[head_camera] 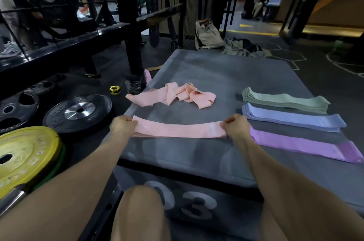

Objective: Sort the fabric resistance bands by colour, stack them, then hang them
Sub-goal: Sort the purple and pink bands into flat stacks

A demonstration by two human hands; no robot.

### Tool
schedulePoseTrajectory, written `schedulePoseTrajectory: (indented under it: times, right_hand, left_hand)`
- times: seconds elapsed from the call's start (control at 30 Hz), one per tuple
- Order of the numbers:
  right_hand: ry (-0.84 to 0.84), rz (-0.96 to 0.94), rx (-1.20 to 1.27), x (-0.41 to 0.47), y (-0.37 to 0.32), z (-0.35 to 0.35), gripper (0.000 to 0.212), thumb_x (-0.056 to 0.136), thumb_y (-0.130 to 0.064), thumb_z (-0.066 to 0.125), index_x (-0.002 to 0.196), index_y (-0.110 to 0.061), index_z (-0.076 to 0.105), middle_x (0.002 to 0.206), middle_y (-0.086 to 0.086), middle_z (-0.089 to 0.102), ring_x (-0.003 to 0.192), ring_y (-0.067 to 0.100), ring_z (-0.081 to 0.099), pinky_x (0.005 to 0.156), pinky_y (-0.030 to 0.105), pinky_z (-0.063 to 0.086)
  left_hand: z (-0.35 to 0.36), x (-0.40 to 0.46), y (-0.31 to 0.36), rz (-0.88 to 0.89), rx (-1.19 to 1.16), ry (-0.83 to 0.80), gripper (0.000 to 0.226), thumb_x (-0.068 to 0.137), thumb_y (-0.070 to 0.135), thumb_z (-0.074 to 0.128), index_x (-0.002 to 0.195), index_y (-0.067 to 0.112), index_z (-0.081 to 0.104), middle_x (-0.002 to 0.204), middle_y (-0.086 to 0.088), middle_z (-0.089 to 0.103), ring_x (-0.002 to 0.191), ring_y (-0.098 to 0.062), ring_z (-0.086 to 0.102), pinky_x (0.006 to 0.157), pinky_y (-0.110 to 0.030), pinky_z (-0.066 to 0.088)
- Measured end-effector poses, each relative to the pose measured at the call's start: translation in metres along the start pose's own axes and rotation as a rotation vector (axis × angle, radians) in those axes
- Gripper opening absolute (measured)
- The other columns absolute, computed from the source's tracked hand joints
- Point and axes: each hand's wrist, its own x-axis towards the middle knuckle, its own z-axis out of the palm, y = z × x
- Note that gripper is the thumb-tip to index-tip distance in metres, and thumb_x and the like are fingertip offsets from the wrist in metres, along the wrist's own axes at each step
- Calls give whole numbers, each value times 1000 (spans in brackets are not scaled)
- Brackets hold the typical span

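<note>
Item: flat pink fabric resistance band stack, lying near the front edge of the grey padded box top, toward its left side. Its long axis ran left to right across you, one end under each hand.

Your left hand pinched the left end, fingers curled over the fabric. Your right hand pinched the right end likewise. Both forearms reached forward, roughly parallel, with the wrists low over the box top.

Item: loose tangle of pink fabric bands, unsorted, straight beyond the stack toward the middle of the box top and about equally near to either hand.

Items: folded sage-green band stack, blue band stack and purple band stack, ranged along the right edge, the purple one just beside your right hand.

Judgement: pink stacking was unfinished and hanging had not begun.
</note>
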Motion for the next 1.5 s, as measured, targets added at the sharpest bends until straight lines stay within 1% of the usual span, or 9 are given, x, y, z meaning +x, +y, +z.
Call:
schedulePoseTrajectory:
  times: [0.2, 0.4, 0.77, 0.9, 1.03, 1.13, 1.3, 1.37, 1.5]
  right_hand:
    - [27, -27, -82, 4, 4, 7, 14, 83, -9, 65, 94, -1, 64, 102, 16, 68, 98, 30, 61, 79, 27, 43]
    - [54, -30, -119, 5, 6, 11, 13, 84, -10, 61, 96, -6, 63, 104, 16, 67, 101, 30, 60, 81, 29, 44]
    - [78, -102, -155, 0, 9, 16, 17, 89, -11, 58, 104, -4, 59, 109, 15, 65, 102, 32, 58, 80, 31, 42]
    - [102, -126, -169, -2, 8, 15, 17, 89, -10, 57, 105, -3, 59, 109, 15, 65, 103, 32, 58, 81, 32, 43]
    - [109, -123, -167, -2, 8, 15, 16, 90, -8, 55, 105, -3, 59, 109, 15, 65, 102, 31, 58, 82, 32, 43]
    - [100, -123, -171, -2, 9, 15, 17, 89, -7, 55, 105, -2, 59, 109, 16, 64, 102, 31, 57, 81, 31, 42]
    - [96, -134, -194, -3, 8, 15, 16, 90, -7, 54, 105, -1, 59, 109, 17, 64, 102, 32, 57, 81, 31, 41]
    - [96, -131, -202, -2, 7, 15, 16, 90, -7, 54, 105, -2, 58, 108, 16, 64, 101, 31, 57, 80, 31, 42]
    - [111, -156, -245, 0, 5, 14, 19, 89, -11, 58, 106, -4, 58, 111, 14, 62, 104, 30, 54, 83, 34, 42]
  left_hand:
    - [1, 2, -5, -14, 43, 39, 24, 85, 13, 63, 107, 4, 68, 114, -14, 65, 108, -31, 58, 94, -33, 45]
    - [2, 6, -5, -32, -10, 35, 9, 80, 16, 69, 88, 10, 68, 105, -14, 68, 97, -32, 64, 91, -40, 52]
    - [10, -3, -5, 16, 26, 99, 13, 86, 16, 64, 93, 6, 65, 107, -16, 65, 99, -32, 59, 82, -34, 48]
    - [10, -6, -3, 41, 23, 102, 12, 85, 12, 63, 96, 5, 64, 105, -13, 65, 84, -24, 55, 63, -27, 43]
    - [10, -5, -6, 23, 19, 94, 13, 85, 11, 64, 97, 6, 64, 106, -12, 65, 95, -29, 60, 69, -30, 45]
    - [10, -1, -11, 8, 5, 87, 9, 83, 9, 65, 93, 8, 65, 106, -14, 66, 97, -30, 61, 81, -33, 50]
    - [10, 2, -12, 20, -17, 89, 9, 82, 4, 64, 88, 9, 60, 107, -16, 64, 98, -31, 59, 81, -33, 48]
    - [9, 2, -10, 63, 13, 102, 14, 83, 6, 65, 95, 6, 59, 112, -18, 60, 100, -32, 57, 79, -32, 45]
    - [10, -4, -3, 215, 214, 160, 32, 86, 19, 65, 114, 10, 56, 124, -14, 46, 115, -32, 46, 93, -40, 40]
